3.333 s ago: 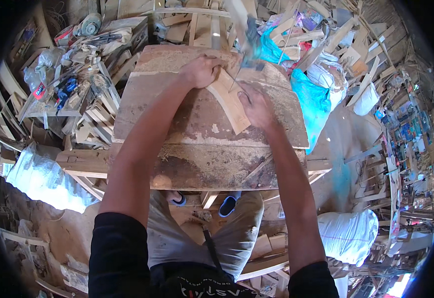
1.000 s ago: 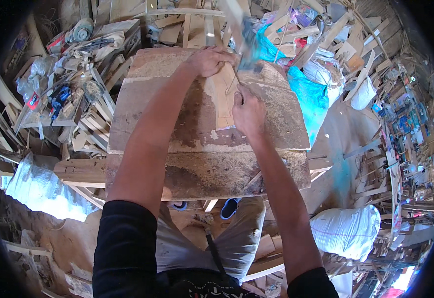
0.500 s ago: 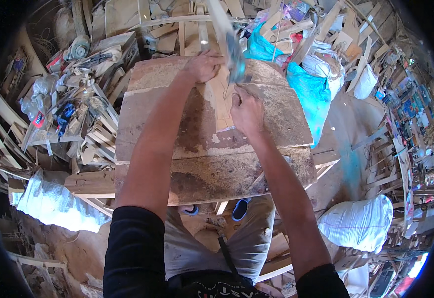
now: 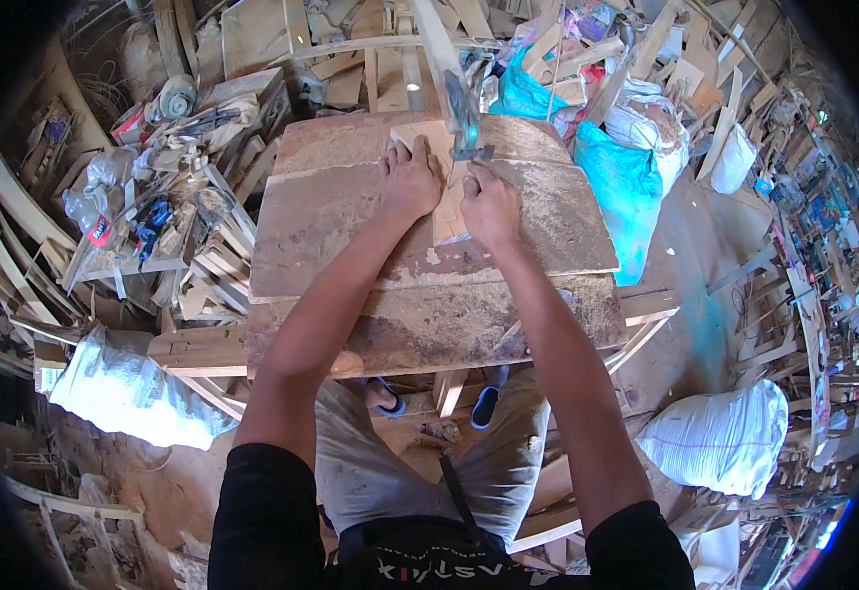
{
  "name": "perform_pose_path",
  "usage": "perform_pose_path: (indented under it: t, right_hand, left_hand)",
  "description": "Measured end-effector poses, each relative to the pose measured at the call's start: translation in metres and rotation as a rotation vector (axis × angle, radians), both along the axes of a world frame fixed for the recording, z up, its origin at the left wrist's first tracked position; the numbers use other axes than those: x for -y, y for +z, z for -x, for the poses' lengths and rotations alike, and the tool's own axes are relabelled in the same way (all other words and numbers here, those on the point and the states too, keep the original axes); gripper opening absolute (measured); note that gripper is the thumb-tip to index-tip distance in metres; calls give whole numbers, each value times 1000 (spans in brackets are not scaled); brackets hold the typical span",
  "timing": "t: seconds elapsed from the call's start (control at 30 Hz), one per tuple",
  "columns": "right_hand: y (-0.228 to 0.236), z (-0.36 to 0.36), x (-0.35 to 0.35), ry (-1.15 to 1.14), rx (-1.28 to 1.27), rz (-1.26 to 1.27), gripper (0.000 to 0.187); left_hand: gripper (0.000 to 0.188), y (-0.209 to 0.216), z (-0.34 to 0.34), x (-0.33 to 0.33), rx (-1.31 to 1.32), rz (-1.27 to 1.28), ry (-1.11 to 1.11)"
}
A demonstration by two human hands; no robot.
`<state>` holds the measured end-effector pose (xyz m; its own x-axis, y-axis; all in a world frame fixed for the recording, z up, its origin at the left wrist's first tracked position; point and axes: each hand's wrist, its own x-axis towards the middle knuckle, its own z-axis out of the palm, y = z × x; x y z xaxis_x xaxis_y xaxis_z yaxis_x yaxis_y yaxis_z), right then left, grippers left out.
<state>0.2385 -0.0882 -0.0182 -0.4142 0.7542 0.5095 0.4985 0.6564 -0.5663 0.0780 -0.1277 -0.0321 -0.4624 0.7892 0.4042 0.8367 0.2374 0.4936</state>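
A pale flat wooden board [image 4: 446, 224] lies on the worn wooden worktable [image 4: 331, 226], with lines marked on it. My left hand [image 4: 412, 182] rests on the board's left side, fingers stretched forward and apart. Against its right edge my right hand [image 4: 491, 208] is closed, fingers bent and index finger pointing toward the saw guide. The arm of an upright saw [image 4: 436, 44] comes down from the far side to a dark metal blade guide [image 4: 463, 118] just above the board. The thin blade is hard to make out, and my right hand's fingertips are partly hidden.
Sawdust covers parts of the worktable. A blue sack [image 4: 621, 192] stands at its right, and a white sack [image 4: 719, 438] sits on the floor. Wood offcuts [image 4: 218, 270] pile up at left near a plastic bottle [image 4: 85, 211]. My legs are under the near edge.
My left hand has moved back toward me, from the board's far end to its side, uncovering that end. My right hand stays by the right edge. The view has shifted slightly.
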Motion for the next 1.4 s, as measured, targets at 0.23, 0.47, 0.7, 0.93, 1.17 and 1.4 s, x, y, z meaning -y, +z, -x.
perform_pose_path:
  t: [0.23,0.47,0.7,0.93,1.17,1.4]
  right_hand:
    - [-1,2,1,-10,-33,13,36]
    - [3,4,0,-31,1,37,36]
    - [2,5,-3,-31,5,-2,37]
    - [2,7,-4,-53,10,9,36]
    - [0,11,-8,-60,1,7,36]
    - [1,11,-9,-81,64,22,38]
  left_hand:
    - [52,-8,6,-7,-97,-76,28]
    - [52,-7,8,-11,-38,-73,-11]
    - [51,-10,11,-18,-83,-94,13]
    - [50,-10,15,-22,-114,-74,29]
    - [52,-10,18,-24,-99,-76,4]
    - [51,-11,21,-28,-70,-76,0]
